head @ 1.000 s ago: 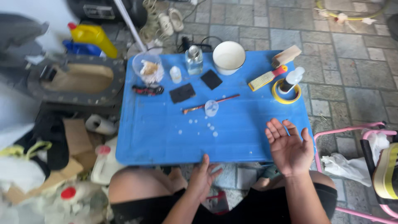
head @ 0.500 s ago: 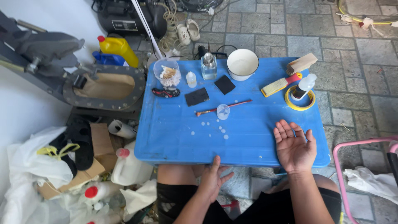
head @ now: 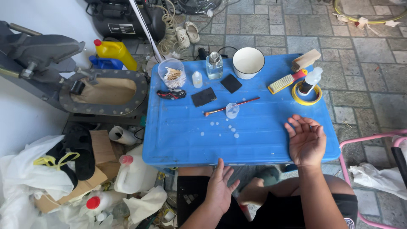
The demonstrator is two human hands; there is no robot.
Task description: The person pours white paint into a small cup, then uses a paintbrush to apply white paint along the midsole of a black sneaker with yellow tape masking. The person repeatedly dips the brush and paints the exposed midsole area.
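Blue table [head: 182, 140]: both hands empty, fingers spread. Right hand [head: 306, 140] palm-up over near right edge; left hand [head: 220, 191] below near edge. Nearest: small clear cup [head: 232, 110], thin brush [head: 231, 106], centre.

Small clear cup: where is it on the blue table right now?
In the head view, the small clear cup stands near the middle of the blue table, touching the thin red brush, just right of the black square pad; neither hand touches it.

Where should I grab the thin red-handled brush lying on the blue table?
Pinch the thin red-handled brush on its right half, coming from above, probably with the right hand. It lies flat and nearly level; the small clear plastic cup crowds its middle, and the right half is free.
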